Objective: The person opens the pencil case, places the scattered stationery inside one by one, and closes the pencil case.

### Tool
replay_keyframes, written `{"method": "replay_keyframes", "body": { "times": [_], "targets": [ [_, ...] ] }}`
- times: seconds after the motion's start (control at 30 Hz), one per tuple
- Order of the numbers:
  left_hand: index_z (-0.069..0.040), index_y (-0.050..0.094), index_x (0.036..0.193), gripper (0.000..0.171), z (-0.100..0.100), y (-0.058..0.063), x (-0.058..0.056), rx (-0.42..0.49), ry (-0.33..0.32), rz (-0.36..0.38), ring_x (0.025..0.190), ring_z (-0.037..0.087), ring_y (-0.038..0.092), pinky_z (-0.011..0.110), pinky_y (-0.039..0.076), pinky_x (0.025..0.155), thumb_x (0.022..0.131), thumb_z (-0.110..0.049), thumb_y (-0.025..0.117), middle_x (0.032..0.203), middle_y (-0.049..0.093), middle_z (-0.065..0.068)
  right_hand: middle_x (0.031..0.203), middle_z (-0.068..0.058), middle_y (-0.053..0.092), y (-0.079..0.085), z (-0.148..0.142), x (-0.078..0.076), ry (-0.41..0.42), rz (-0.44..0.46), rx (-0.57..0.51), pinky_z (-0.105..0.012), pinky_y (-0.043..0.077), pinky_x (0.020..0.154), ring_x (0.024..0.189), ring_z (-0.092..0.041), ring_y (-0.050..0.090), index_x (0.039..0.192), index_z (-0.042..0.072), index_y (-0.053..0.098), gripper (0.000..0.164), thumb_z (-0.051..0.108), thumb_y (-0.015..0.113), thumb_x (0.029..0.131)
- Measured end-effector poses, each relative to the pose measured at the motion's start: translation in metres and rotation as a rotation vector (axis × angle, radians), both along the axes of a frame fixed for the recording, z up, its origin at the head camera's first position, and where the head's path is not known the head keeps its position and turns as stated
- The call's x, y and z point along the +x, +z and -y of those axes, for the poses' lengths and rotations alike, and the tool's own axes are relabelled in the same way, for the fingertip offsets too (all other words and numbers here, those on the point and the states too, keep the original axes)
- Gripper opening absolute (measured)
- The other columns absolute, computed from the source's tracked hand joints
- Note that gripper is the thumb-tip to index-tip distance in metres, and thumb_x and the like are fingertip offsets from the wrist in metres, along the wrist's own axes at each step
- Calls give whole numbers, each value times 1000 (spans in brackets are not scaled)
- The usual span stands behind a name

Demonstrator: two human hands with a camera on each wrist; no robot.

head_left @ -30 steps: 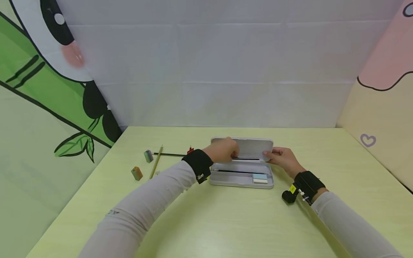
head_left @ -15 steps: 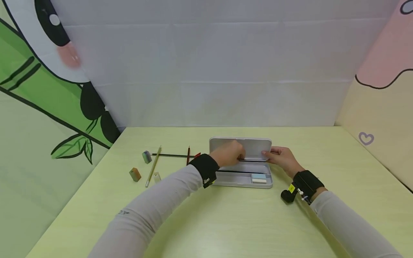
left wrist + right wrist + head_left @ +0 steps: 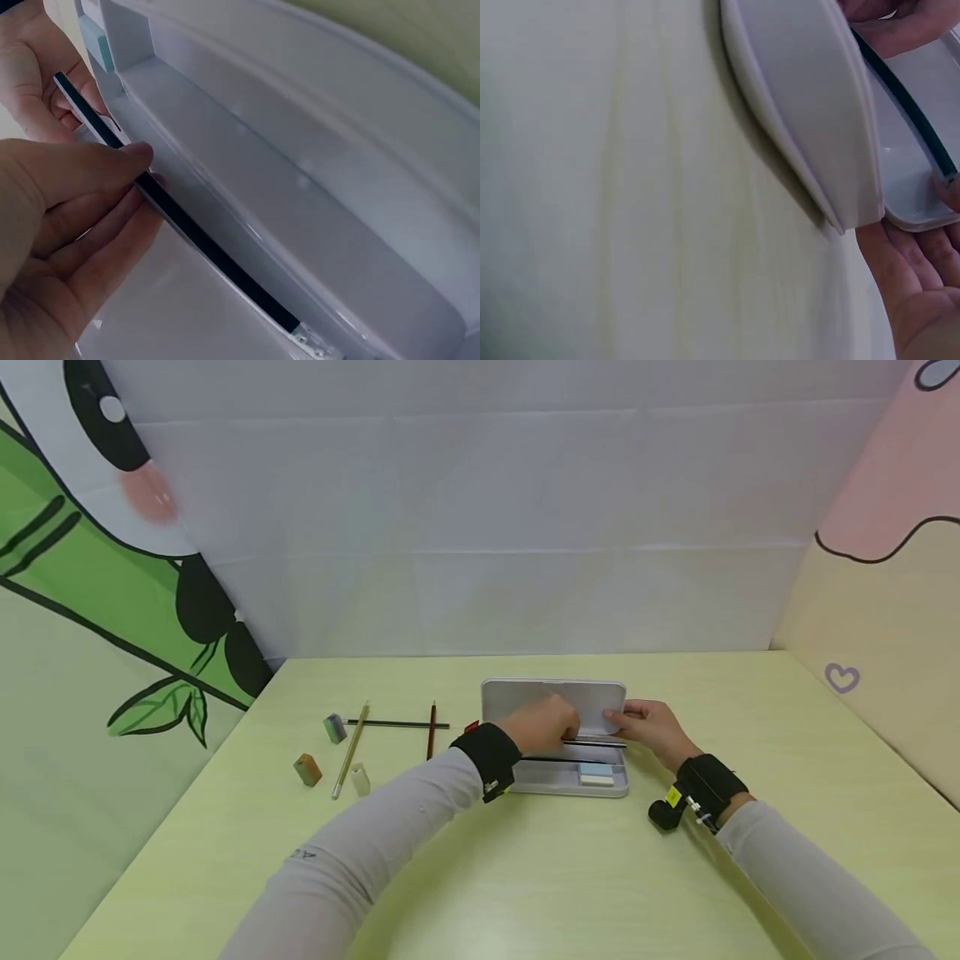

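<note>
The left hand (image 3: 543, 727) pinches a dark pencil (image 3: 217, 244) over the pencil case (image 3: 547, 787), right of centre in the head view; the right hand (image 3: 656, 732) grips its raised lid (image 3: 600, 697).

FREE: bare pale-yellow wood-grain desk (image 3: 555, 877) in front of the flat pale-grey rectangular case (image 3: 562, 790) | BLOCKED: case middle, by the left hand (image 3: 543, 724) pinching a slim dark rod (image 3: 219, 252); rear, by the raised grey lid (image 3: 502, 700); lid's right edge, by the right hand (image 3: 658, 732) | LEFT SIDE: slim gold pencil (image 3: 350, 750) and dark-red pencil (image 3: 431, 731) crossing a black pencil (image 3: 397, 723)
</note>
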State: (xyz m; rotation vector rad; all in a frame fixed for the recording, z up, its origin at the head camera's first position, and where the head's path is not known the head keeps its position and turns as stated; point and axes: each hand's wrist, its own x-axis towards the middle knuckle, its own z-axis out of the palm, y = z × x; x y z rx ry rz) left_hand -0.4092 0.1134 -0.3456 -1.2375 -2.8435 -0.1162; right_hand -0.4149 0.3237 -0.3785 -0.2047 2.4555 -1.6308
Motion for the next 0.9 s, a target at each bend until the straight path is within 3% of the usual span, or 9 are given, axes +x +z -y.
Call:
{"method": "replay_keyframes", "body": {
  "times": [0.13, 0.4, 0.9],
  "targets": [
    [-9, 75, 88, 16, -3, -4, 0, -30, 8, 10, 72, 10, 59, 21, 51, 67, 81, 3, 67, 85, 73, 1, 136, -27, 53, -1, 1, 0, 1, -10, 2, -22, 55, 86, 89, 3, 63, 133, -8, 52, 52, 27, 60, 95],
    [-8, 74, 89, 16, -1, -9, 0, -50, 25, 47, 72, 10, 58, 20, 52, 68, 81, 4, 66, 86, 73, 2, 134, -27, 55, -3, 0, -1, -2, -17, -6, -23, 55, 86, 87, 5, 63, 132, -9, 52, 52, 26, 60, 95],
    [-8, 74, 90, 17, -9, 5, -17, -38, 78, 102, 79, 13, 64, 22, 53, 69, 83, 5, 65, 91, 73, 4, 133, -24, 57, 11, -13, -30, 31, -9, 17, -23, 55, 87, 88, 5, 63, 133, -7, 52, 54, 29, 60, 95]
  ]
}}
